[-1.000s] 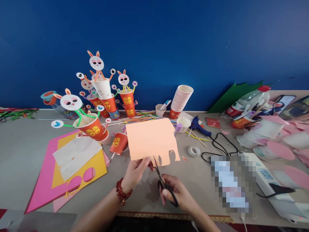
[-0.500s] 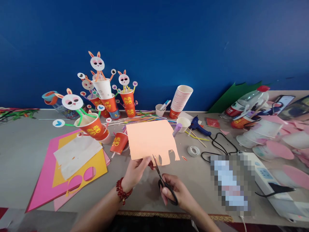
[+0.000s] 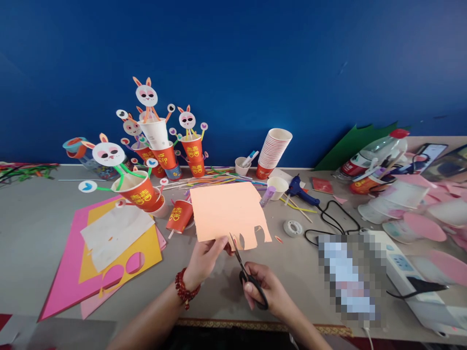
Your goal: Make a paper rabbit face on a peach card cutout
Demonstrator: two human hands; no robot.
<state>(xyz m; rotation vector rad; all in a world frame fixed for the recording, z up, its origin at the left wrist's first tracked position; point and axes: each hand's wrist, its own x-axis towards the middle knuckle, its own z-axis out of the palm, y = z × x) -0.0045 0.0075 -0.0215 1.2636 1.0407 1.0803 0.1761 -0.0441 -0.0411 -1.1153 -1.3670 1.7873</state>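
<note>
My left hand (image 3: 203,261) pinches the near edge of a peach paper sheet (image 3: 226,210) and holds it up over the grey table (image 3: 32,228). A red bead bracelet sits on that wrist. My right hand (image 3: 268,290) grips black-handled scissors (image 3: 245,270), fingers through the loops. The blades point up into the sheet's lower edge, beside small scalloped cut-outs along that edge.
Pink and yellow sheets (image 3: 120,253) with round holes lie at the left. Red paper cups with bunny faces (image 3: 138,187) stand behind them. A stack of cups (image 3: 273,150), a blue glue gun (image 3: 301,190), a tape roll (image 3: 293,227) and a power strip (image 3: 404,272) lie to the right.
The scissor blades have crept slightly further up into the paper's edge. Both hands otherwise stay in place.
</note>
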